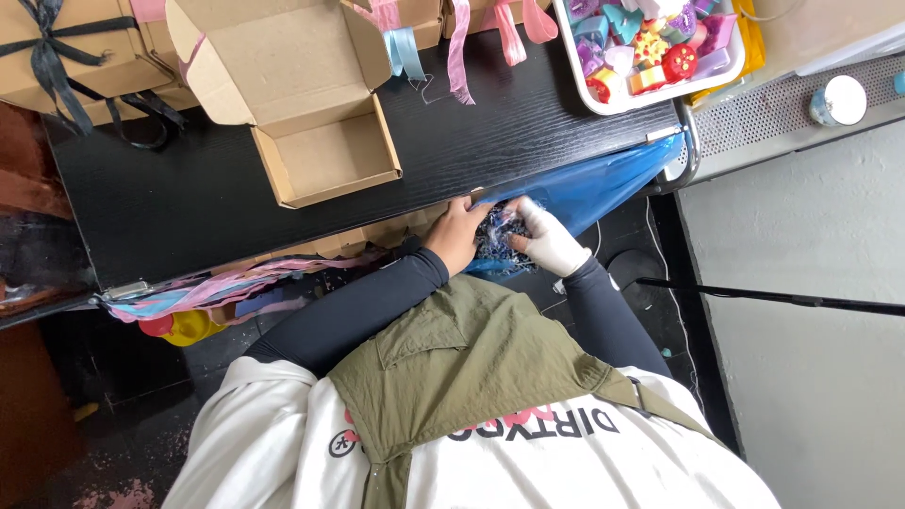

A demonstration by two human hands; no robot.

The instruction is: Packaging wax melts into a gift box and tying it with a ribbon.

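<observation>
— Where are the hands?

— Both are low in the middle of the frame, just under the near edge of the black table (189,203). The left hand (456,236) is bare, its fingers curled down into a tangle of blue and white shredded paper (497,236). The right hand (550,240) wears a pale glove and is closed around the other side of the same tangle — the two hands press it between them.

— And the shreds sit where?

— Inside the mouth of a blue plastic bag (594,188) that hangs from the table's right corner and slopes down toward the hands.

— What lies on the table?

— An open cardboard box (325,155), lid flipped up, stands at upper centre, just above and left of the hands. Closed boxes tied with dark ribbon (47,57) fill the upper left corner. Pink and light-blue ribbons (459,57) trail over the far edge at top centre. A white tray (577,66) of small coloured pieces sits at upper right.

— Anything below the table?

— A bundle of pink and blue strips (222,287) hangs off the left end, with a yellow object (193,327) under it.
</observation>
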